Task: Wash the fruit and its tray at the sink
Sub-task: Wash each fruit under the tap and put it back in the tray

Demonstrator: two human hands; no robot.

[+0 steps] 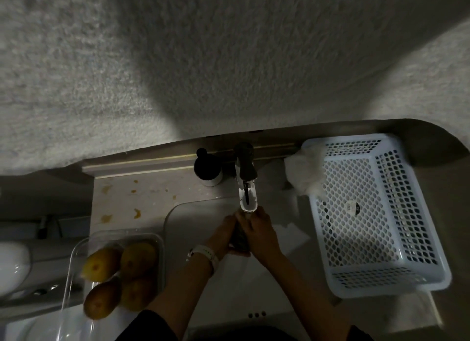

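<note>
Under the tap spout [248, 201], over the white sink basin [188, 226], both my hands hold one dark fruit [239, 239] between them. My left hand [221, 235], with a white watch on its wrist, cups the fruit from the left. My right hand [259, 232] wraps over it from the right. The fruit is mostly hidden by the fingers. A clear plastic tray [76, 254] on the counter at the left holds several yellow-brown fruits [138, 258].
A pale perforated plastic basket [419, 272] stands right of the sink, with a white crumpled bag [305, 173] at its far corner. A dark soap dispenser [208, 166] stands left of the tap. The counter [142, 198] shows orange stains. A rough wall rises behind.
</note>
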